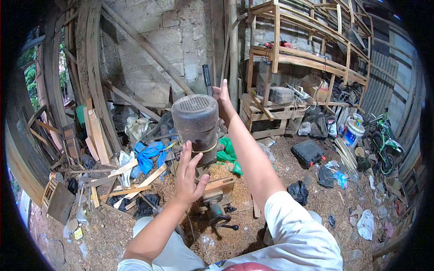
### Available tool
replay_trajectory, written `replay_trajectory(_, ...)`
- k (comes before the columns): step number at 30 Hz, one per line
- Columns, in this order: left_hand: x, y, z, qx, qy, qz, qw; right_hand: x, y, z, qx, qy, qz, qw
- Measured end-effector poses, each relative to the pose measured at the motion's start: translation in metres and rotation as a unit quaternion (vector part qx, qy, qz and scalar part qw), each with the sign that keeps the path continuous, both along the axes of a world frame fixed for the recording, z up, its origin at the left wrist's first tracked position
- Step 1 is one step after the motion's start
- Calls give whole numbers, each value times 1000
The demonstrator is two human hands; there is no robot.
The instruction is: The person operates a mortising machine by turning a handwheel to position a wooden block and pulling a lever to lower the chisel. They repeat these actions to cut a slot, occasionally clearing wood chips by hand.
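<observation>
A dark, upright cylindrical motor (195, 118) with a perforated top stands in front of me on a machine. My left hand (190, 174) is open, fingers stretched upward, at the lower left side of the motor. On the motor's far right side is my right hand (223, 100), one finger pointing up and part of the hand hidden behind the housing. Just left of those fingers rises a lever with a black grip (206, 75). Below the motor, a piece of wood (219, 186) lies across the machine's base, above a black handwheel (220, 221) with a crank knob.
Sawdust and litter cover the ground. Cut boards (131, 192) and a blue cloth (150, 155) lie to the left. At the right are a black case (308, 152), a white bucket (353, 134) and a small green bike (384, 147). A wooden frame (316, 63) stands behind.
</observation>
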State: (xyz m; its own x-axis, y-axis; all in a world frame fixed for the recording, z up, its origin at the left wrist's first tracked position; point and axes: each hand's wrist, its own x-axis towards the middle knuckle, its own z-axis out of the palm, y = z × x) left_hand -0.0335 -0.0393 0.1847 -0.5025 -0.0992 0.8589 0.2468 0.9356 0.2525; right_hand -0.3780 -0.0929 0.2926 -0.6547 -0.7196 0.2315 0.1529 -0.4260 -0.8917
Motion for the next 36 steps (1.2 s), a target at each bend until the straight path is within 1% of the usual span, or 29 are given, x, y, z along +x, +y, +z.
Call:
replay_trajectory(3, 0, 0, 0, 3, 1, 0, 1000, 5, 2, 5, 9, -25, -9, 1000)
replay_trajectory(5, 0, -1, -1, 1, -1, -1, 1000, 14, 7, 5, -7, 27, -42, 999)
replay_trajectory(6, 0, -2, -1, -1, 0, -1, 1000, 11, 7, 5, -7, 28, -42, 999)
replay_trajectory(8, -1, -2, 0, -5, 13, -3, 1000, 2, 10, 7, -52, 0, -8, 999)
replay_trajectory(9, 0, -2, 0, -8, 22, -6, 1000, 4, 13, 13, -67, 6, -7, 998)
replay_trajectory(11, 2, -1, 2, -3, 14, -3, 1000, 9, 19, 27, -85, 38, -14, 996)
replay_trajectory(12, 3, 0, 2, 1, 11, -2, 1000, 2, 15, 26, -83, 37, -16, 996)
replay_trajectory(14, 4, 0, 0, -1, 4, 1, 1000, -13, 3, 21, -43, 120, -6, 992)
replay_trajectory(15, 4, -1, 1, -6, 0, 6, 1000, -10, 2, 21, -43, 121, -6, 992)
replay_trajectory(17, 5, 1, 1, -7, 1, 5, 1000, 0, -1, 19, -79, 40, -38, 995)
replay_trajectory(18, 5, 0, 2, -6, -2, 5, 1000, 11, 8, 27, -72, 44, -26, 996)
replay_trajectory(19, 6, 0, 4, -9, -2, 8, 1000, 17, 7, 32, -77, 13, -40, 996)
replay_trajectory(21, 6, 1, 3, -3, -1, 3, 1000, 14, 6, 33, -61, 38, -53, 996)
replay_trajectory(23, 7, 0, 3, -5, -4, 0, 1000, -8, -18, 19, -29, 77, -69, 994)
replay_trajectory(24, 6, -1, 3, -4, -6, 1, 1000, 7, -16, 24, -36, 88, -124, 988)
replay_trajectory(25, 6, -2, 4, -5, -8, 3, 1000, -2, -31, 21, -34, 44, -133, 990)
replay_trajectory(27, 8, -1, 8, -2, 2, -3, 1000, -26, -43, 15, -39, 55, -86, 994)
replay_trajectory(29, 8, -3, 5, 0, 11, -6, 1000, -10, -23, 26, -31, 43, -36, 998)
replay_trajectory(31, 8, -6, 7, -1, 10, -8, 1000, -1, -14, 34, -95, 9, 39, 995)
replay_trajectory(32, 7, -5, 7, 0, 12, -12, 1000, 0, -10, 35, -92, 8, 37, 995)
replay_trajectory(34, 6, -4, 7, -3, 8, -9, 1000, -2, -3, 34, -109, 41, 82, 990)
replay_trajectory(36, 8, -2, 9, -16, -5, 1, 1000, 2, 10, 23, -125, 61, 72, 988)
